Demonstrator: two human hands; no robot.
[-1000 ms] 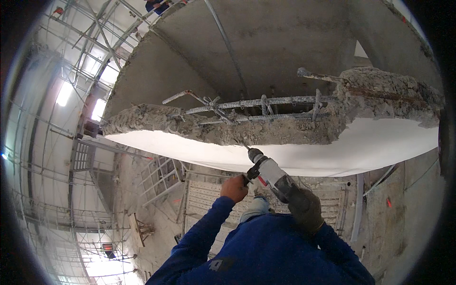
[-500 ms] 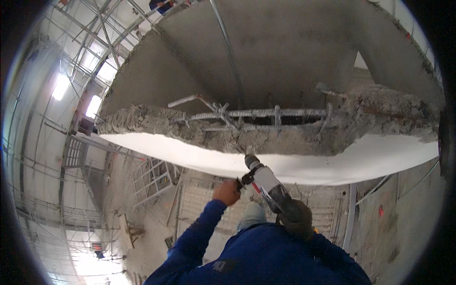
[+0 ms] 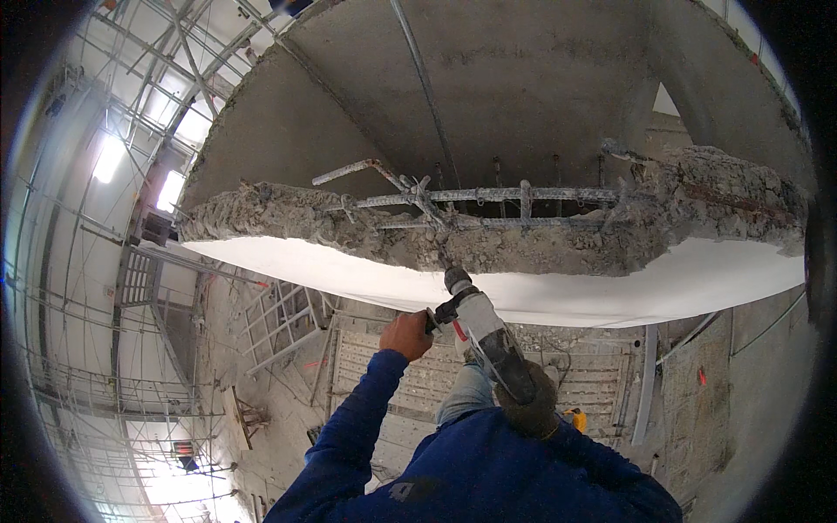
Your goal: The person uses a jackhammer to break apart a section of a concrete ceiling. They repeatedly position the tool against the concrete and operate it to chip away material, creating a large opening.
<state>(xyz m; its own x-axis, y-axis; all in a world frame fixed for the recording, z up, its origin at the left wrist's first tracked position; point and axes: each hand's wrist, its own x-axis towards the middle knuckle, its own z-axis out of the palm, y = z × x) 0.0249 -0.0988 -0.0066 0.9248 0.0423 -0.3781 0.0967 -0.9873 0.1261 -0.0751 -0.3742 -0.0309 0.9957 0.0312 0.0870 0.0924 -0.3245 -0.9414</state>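
Observation:
A white-and-dark hammer drill [image 3: 478, 331] points up at the broken concrete edge [image 3: 514, 250], its bit [image 3: 445, 262] reaching the rough concrete below crossed rebar [image 3: 486, 194]. My bare left hand [image 3: 406, 335] is closed on the drill's side handle [image 3: 440, 315]. My right hand [image 3: 529, 403], in a dark glove, is wrapped round the rear of the drill, partly hidden behind it. A smooth white curved face [image 3: 567, 298] runs under the broken edge.
Metal scaffolding [image 3: 187, 48] lines the left, with bright window openings [image 3: 110, 159]. Below lie slatted platform boards [image 3: 377, 357], a metal frame [image 3: 279, 322] and a wooden trestle [image 3: 240, 418]. A grey concrete surface [image 3: 540, 87] rises above the edge. A person's dark clothing [image 3: 286, 7] shows at the top.
The drill and both hands have shifted left along the concrete edge, closer under the crossed rebar. The view has shifted slightly, and less of the person at the top shows.

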